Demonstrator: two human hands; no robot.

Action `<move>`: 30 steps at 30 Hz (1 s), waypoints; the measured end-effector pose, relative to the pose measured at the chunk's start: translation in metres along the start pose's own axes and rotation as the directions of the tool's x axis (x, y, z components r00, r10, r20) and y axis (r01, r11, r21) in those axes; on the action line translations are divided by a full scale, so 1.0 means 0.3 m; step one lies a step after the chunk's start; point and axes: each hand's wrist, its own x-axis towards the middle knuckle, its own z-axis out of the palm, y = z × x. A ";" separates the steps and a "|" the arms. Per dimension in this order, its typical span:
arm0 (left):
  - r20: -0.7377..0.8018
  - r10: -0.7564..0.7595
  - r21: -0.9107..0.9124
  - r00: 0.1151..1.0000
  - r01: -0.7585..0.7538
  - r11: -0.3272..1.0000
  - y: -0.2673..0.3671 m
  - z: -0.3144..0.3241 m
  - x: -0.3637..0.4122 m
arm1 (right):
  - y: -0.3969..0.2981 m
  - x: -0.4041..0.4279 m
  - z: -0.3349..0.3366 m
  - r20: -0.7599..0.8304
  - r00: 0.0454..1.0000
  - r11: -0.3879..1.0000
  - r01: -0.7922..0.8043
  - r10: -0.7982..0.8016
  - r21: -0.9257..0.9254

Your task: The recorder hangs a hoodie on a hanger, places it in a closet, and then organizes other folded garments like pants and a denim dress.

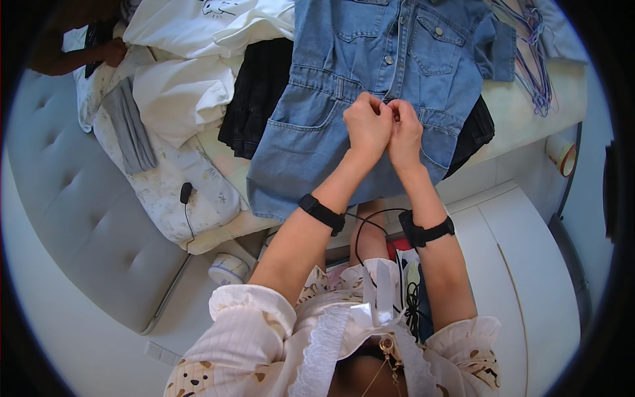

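A short-sleeved blue denim garment (317, 154) with a metal-buttoned front, chest pockets and a belt-looped waist lies spread on the bed, front up. Whether it is a dress or a romper, I cannot tell. My left hand (368, 121) and my right hand (406, 130) meet at the front opening by its waist. Their fingertips pinch the placket edge there; what lies between them is hidden. Black pleated cloth (258, 99) shows from under the garment on the left, and more black cloth (471, 134) on the right.
White clothing (183, 94), a folded grey cloth (130, 129) and a small black device with a cord (186, 192) lie left. Another person's hand (113, 52) is at upper left. Thin cords (536, 74) lie right. A white cabinet (521, 258) stands below; cables link my wrist straps.
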 end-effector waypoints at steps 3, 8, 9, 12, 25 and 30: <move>-0.021 -0.277 -0.209 0.961 0.266 0.941 -0.009 0.006 0.004 | -0.003 -0.002 0.006 -0.009 0.997 0.996 0.081 -0.081 -0.039; 0.024 -0.393 -0.365 0.919 0.374 0.853 -0.051 0.019 0.009 | 0.001 -0.004 0.004 -0.004 0.990 0.988 0.141 -0.141 -0.056; 0.057 -0.378 -0.378 0.924 0.370 0.849 -0.062 0.019 0.012 | 0.002 -0.004 0.003 0.004 0.994 0.993 0.111 -0.111 -0.029; 0.109 -0.348 -0.382 0.931 0.363 0.850 -0.080 0.016 0.017 | 0.000 -0.007 0.003 0.003 0.998 0.998 0.068 -0.067 -0.010; 0.103 -0.045 -0.103 0.994 0.056 0.993 0.006 -0.045 0.016 | 0.002 -0.021 0.022 -0.092 0.984 0.981 0.141 -0.154 -0.135; 0.072 -0.102 -0.071 0.992 0.107 0.992 0.010 -0.038 0.014 | -0.006 -0.023 0.025 -0.093 0.984 0.985 0.141 -0.151 -0.104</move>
